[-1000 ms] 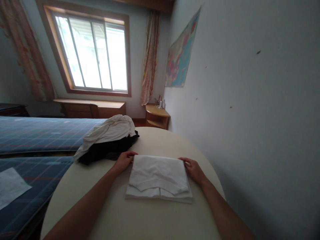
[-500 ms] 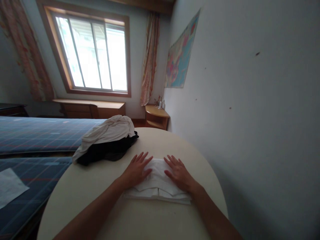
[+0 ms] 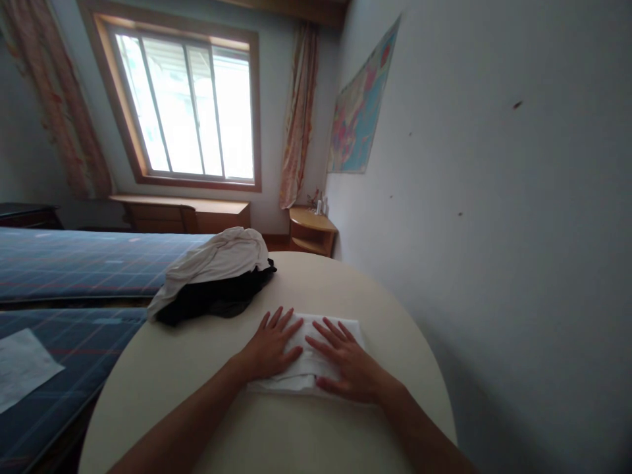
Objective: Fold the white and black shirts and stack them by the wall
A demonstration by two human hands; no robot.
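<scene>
A folded white garment (image 3: 306, 365) lies flat on the pale round table (image 3: 276, 431); its exact kind cannot be made out. My left hand (image 3: 272, 345) rests palm down on the garment's left part, fingers spread. On its right part lies my right hand (image 3: 343, 362), also flat with the fingers apart. Both hands cover portions of the cloth, and neither grips it. Layered folds show along the near edge.
A heap of clothes, a cream garment (image 3: 222, 253) over a black one (image 3: 212, 299), sits at the table's left rim. Plaid mattresses (image 3: 74, 263) with a paper sheet (image 3: 24, 365) are further left. The wall (image 3: 494, 276) stands close on the right.
My right hand has slid left and nearer to me over the white garment, uncovering its far right corner. My left hand stays almost in place. The view has shifted slightly.
</scene>
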